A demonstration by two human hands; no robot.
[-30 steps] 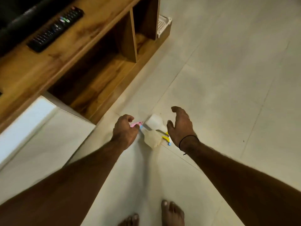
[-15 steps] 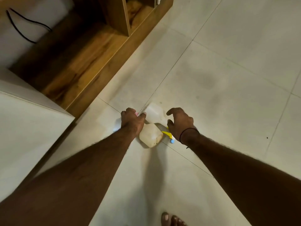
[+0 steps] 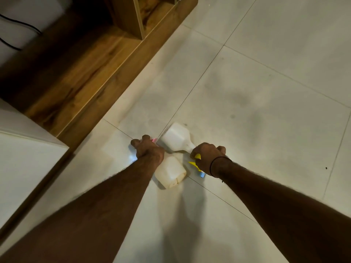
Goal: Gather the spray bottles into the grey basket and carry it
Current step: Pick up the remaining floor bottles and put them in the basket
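Two white spray bottles lie on the tiled floor side by side, pointing opposite ways. The nearer bottle (image 3: pixel 171 172) has a pink spray head, and my left hand (image 3: pixel 148 149) grips that head. The farther bottle (image 3: pixel 175 137) has a yellow trigger head, around which my right hand (image 3: pixel 208 155) is curled, a black band at its wrist. The grey basket is out of view.
A low wooden TV unit (image 3: pixel 91 73) with open shelves runs along the left, its base edge close to the bottles. A white cabinet (image 3: pixel 24 158) stands at the near left. Black cables (image 3: pixel 17 27) hang at the top left. Pale floor tiles (image 3: pixel 266 92) extend to the right.
Both hands have dropped onto the bottles: the left closed on the pink head, the right closed on the yellow head. My view moved lower and closer to the floor.
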